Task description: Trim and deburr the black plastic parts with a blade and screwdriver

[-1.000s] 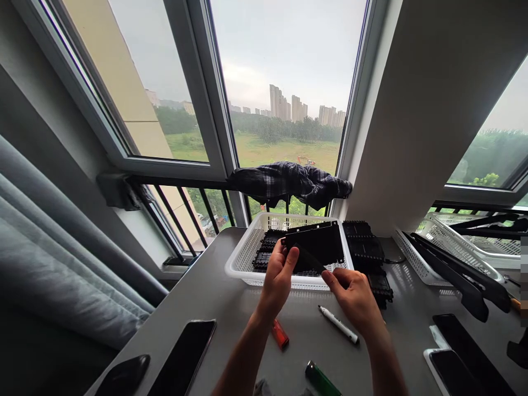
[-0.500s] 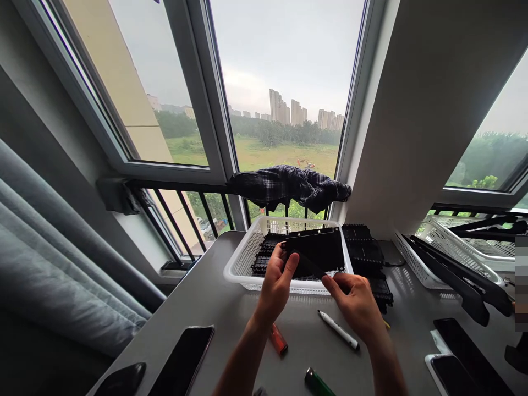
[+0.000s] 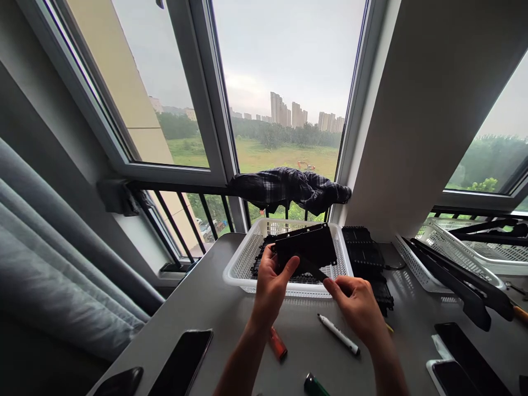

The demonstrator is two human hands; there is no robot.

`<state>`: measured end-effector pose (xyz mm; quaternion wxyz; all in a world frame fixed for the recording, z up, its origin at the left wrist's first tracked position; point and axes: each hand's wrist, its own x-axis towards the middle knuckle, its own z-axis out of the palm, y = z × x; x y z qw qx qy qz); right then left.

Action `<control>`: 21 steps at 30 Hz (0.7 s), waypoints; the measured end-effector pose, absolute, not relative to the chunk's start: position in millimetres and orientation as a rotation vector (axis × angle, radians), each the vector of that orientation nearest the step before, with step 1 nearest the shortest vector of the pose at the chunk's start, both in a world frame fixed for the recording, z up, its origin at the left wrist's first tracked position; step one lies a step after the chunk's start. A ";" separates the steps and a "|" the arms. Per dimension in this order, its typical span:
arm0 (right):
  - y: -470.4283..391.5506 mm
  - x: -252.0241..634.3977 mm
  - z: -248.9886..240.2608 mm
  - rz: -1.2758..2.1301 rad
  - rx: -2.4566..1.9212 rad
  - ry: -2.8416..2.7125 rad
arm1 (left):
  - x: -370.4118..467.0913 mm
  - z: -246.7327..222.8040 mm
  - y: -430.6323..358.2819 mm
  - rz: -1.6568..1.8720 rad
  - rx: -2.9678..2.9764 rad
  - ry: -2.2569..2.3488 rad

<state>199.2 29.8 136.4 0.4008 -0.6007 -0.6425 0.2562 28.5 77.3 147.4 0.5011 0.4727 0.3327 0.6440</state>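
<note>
A flat black plastic panel (image 3: 311, 242) with small tabs along its edges is tilted above the white basket (image 3: 237, 270). My left hand (image 3: 272, 283) is closed on the panel's left side, with the thumb across its front. My right hand (image 3: 357, 302) pinches the lower end of a narrow dark strip (image 3: 315, 271). The strip's other end runs over the panel near my left thumb; whether the two are joined I cannot tell. More black ridged parts (image 3: 259, 263) lie inside the basket, partly hidden by the panel.
Black parts (image 3: 363, 250) are stacked right of the basket. In front lie a white marker (image 3: 338, 334), an orange lighter (image 3: 278, 345) and a green lighter (image 3: 315, 385). Phones (image 3: 181, 360) rest left and right. Another white basket (image 3: 433, 275) holds long black pieces.
The panel has shifted left and tilted, its right end rising slightly. My left hand moved a little left with it. My right hand keeps its pinch on the strip.
</note>
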 end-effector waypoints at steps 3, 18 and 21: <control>29.7 204.6 136.0 0.643 -1.537 -1.607 | 26.1 146.6 80.0 1.585 1.096 0.786; 26.7 202.9 137.7 0.587 -1.574 -1.650 | 21.6 138.4 83.8 1.532 1.110 0.813; 26.7 202.1 138.0 0.611 -1.566 -1.647 | 23.5 139.0 83.2 1.511 1.112 0.769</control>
